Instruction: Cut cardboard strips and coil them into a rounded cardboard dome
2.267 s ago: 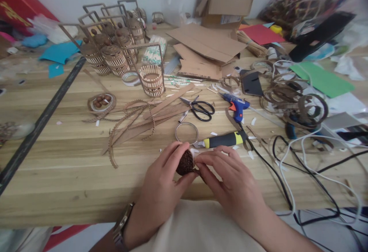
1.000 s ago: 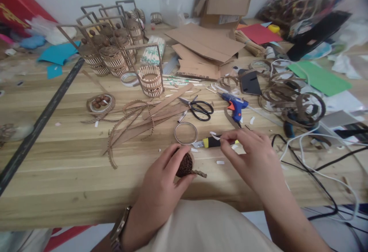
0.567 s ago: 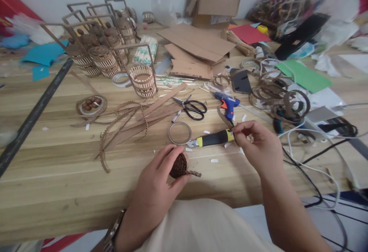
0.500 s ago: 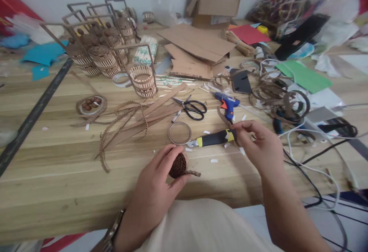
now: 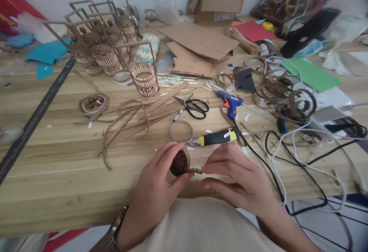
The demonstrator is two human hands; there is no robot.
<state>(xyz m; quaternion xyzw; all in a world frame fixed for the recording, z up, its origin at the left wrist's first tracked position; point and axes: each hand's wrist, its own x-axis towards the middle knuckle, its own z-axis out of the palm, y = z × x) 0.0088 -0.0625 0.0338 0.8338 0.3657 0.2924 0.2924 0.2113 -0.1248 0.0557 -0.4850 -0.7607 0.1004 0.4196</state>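
My left hand point(image 5: 159, 179) is wrapped round a small dark brown coil point(image 5: 179, 163) of rolled corrugated strip, near the table's front edge. A short loose end of the strip point(image 5: 196, 170) sticks out to the right of the coil. Beside that end is my right hand point(image 5: 235, 175), thumb and fingers apart, its fingertips close to the strip's tip. Just beyond the hands lie a metal ring point(image 5: 181, 132) and a yellow and black utility knife point(image 5: 217, 137). Black-handled scissors point(image 5: 197, 108) and a blue glue gun point(image 5: 229, 103) rest farther back.
Handled stick baskets point(image 5: 106, 58) stand at the back left, near a bowl of brown balls point(image 5: 93, 103). Cardboard sheets point(image 5: 201, 41) lie at the back middle. Coiled brown strips point(image 5: 301, 104) and tangled cables point(image 5: 290, 160) occupy the right side.
My right hand has moved left and toward me, from the utility knife's end to the strip's loose end, and its fingers have spread. My left hand keeps its hold on the coil.
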